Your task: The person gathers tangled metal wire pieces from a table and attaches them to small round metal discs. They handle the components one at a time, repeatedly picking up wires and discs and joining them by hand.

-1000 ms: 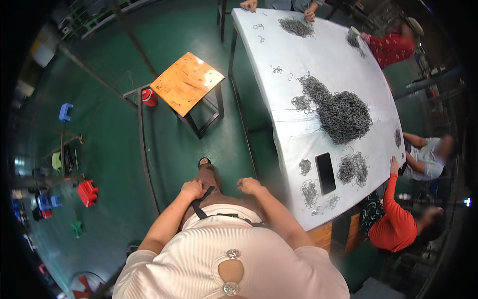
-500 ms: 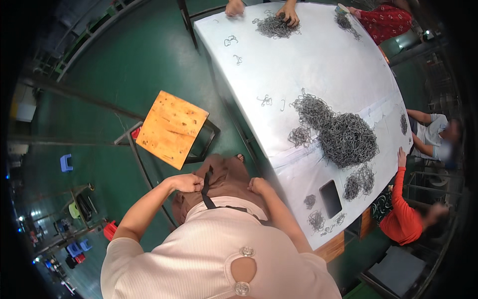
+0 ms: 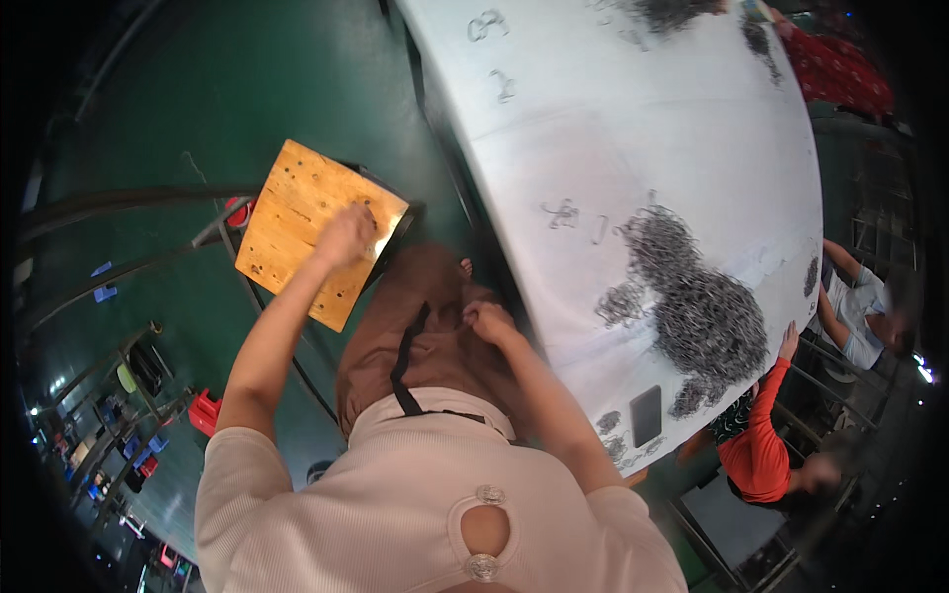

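Since the earlier frame, the left hand point(image 3: 346, 235) has moved from the lap out over the wooden stool point(image 3: 292, 222). The head view blurs that grip — how open it is, and whether it touches the wood beneath, I cannot tell. Loosely curled, the right hand point(image 3: 489, 321) sits at the brown trousers point(image 3: 445, 361), any hold unclear. Reaching over the stool seems the step in hand; gripping it would call for fingers at its edge. Right of the right grip runs the table's point(image 3: 712, 148) edge — green floor point(image 3: 287, 89) spreads beyond the left.
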Tool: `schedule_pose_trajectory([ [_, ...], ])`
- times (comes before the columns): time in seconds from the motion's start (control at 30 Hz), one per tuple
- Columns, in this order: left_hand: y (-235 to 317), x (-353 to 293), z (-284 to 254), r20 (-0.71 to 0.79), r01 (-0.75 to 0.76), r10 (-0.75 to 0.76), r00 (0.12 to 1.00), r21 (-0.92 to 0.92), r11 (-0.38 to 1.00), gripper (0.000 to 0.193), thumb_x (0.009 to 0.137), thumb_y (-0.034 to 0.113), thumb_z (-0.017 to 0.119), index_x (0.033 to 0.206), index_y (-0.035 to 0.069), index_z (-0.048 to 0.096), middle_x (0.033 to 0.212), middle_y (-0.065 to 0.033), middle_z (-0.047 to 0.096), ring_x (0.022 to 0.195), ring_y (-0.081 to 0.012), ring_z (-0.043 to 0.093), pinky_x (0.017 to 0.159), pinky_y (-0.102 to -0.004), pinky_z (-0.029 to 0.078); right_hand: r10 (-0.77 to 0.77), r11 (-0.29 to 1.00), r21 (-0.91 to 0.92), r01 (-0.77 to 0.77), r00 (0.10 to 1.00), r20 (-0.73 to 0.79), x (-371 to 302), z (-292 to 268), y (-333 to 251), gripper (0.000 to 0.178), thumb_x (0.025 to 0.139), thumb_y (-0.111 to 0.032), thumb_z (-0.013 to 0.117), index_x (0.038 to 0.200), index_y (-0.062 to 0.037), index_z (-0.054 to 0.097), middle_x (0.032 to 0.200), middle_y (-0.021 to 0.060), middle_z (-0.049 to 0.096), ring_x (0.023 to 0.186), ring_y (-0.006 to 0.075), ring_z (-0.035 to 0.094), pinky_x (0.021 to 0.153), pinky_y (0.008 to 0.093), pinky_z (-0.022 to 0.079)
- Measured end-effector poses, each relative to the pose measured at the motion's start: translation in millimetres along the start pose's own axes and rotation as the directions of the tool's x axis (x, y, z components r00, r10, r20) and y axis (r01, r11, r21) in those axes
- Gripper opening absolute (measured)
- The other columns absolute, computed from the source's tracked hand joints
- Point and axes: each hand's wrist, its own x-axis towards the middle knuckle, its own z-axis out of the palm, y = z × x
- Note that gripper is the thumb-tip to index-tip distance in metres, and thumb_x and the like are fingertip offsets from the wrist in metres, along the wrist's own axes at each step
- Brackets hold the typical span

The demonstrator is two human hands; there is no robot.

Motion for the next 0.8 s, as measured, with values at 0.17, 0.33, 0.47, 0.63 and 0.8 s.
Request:
schedule_pose_trajectory([
  [0.17,-95.0,56.9,-28.9,-0.185,-0.010,0.113,0.976,0.481,0.877,0.051,0.097,0.032,0.045,0.144,0.015,0.036,0.156,-0.0047,0.022,0.146,-0.0279,0.011,0.113,-0.0607,0.012,0.067,0.979,0.201,-0.024,0.976,-0.209,136.5,40.7,56.5,0.014,0.084,-0.007,0.059,0.091,-0.0081,0.071,0.087,0.0102,0.071,0.078,0.0164,0.069,0.069,0.0333,0.055],
  [0.33,-104.5,49.6,-20.7,-0.236,-0.050,0.188,0.954,0.489,0.871,0.052,0.094,0.030,0.048,0.144,0.018,0.039,0.154,-0.0050,0.029,0.145,-0.0278,0.018,0.114,-0.0579,0.010,0.402,0.904,-0.024,-0.427,0.867,-0.295,258.4,54.7,112.5,0.019,0.086,-0.024,0.059,0.093,-0.0105,0.071,0.100,0.0134,0.069,0.095,0.0302,0.066,0.083,0.0398,0.052],
  [0.47,-97.6,63.0,-40.0,-0.312,-0.090,0.267,0.912,0.482,0.871,0.047,0.091,0.023,0.049,0.138,0.014,0.048,0.147,-0.0075,0.041,0.141,-0.0299,0.029,0.114,-0.0544,0.014,-0.040,0.874,-0.432,-0.222,0.853,-0.521,400.0,31.2,160.4,0.026,0.087,-0.031,0.057,0.099,-0.0116,0.070,0.109,0.0145,0.067,0.102,0.0332,0.064,0.087,0.0446,0.051],
  [0.63,-105.6,45.1,-17.1,-0.378,-0.098,0.333,0.864,0.522,0.847,0.039,0.090,0.012,0.046,0.128,0.006,0.057,0.138,-0.0114,0.051,0.132,-0.0305,0.043,0.110,-0.0428,0.031,0.107,0.959,-0.175,-0.224,0.854,-0.509,514.2,-11.4,112.5,0.027,0.088,-0.032,0.057,0.103,-0.0133,0.069,0.110,0.0128,0.067,0.104,0.0347,0.062,0.090,0.0471,0.049],
  [0.8,-101.3,40.3,-13.9,-0.376,-0.030,0.301,0.876,0.581,0.813,0.040,0.094,0.010,0.038,0.131,0.002,0.053,0.141,-0.0148,0.047,0.135,-0.0296,0.040,0.112,-0.0373,0.029,-0.186,0.957,-0.290,0.023,0.816,-0.547,619.7,-45.1,128.7,0.025,0.090,-0.029,0.057,0.104,-0.0121,0.068,0.108,0.0149,0.067,0.103,0.0366,0.062,0.090,0.0461,0.049],
])
